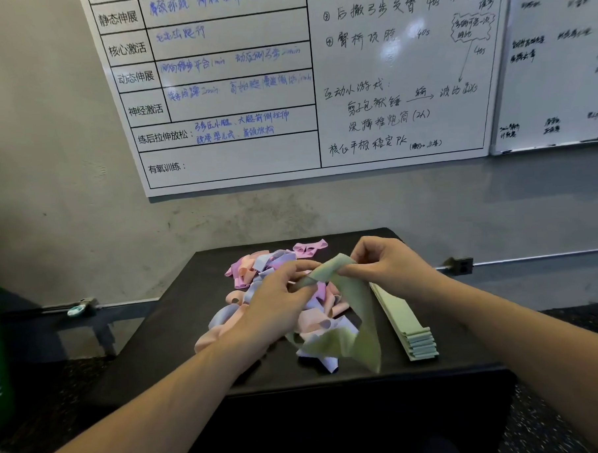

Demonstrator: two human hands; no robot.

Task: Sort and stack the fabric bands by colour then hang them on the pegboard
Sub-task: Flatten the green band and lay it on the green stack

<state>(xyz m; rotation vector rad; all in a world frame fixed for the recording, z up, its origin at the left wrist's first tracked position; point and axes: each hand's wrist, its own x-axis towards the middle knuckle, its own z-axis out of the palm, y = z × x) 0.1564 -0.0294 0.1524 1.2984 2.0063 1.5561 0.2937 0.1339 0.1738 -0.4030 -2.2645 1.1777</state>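
A: What is sorted on the black padded box (179,351)?

B: Only the flat stack of green fabric bands (406,324), at its right side.

A: And the hands?

B: The left hand (277,304) and right hand (388,261) pinch a crumpled green fabric band (349,313) above the box's centre; the mixed pink, peach and lilac pile (258,272) behind remains unsorted, nothing hung.

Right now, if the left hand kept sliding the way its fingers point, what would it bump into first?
Probably the right hand. The left hand points up and right along the green band both hands pinch, so it would likely meet those fingers first, though depth is unclear.
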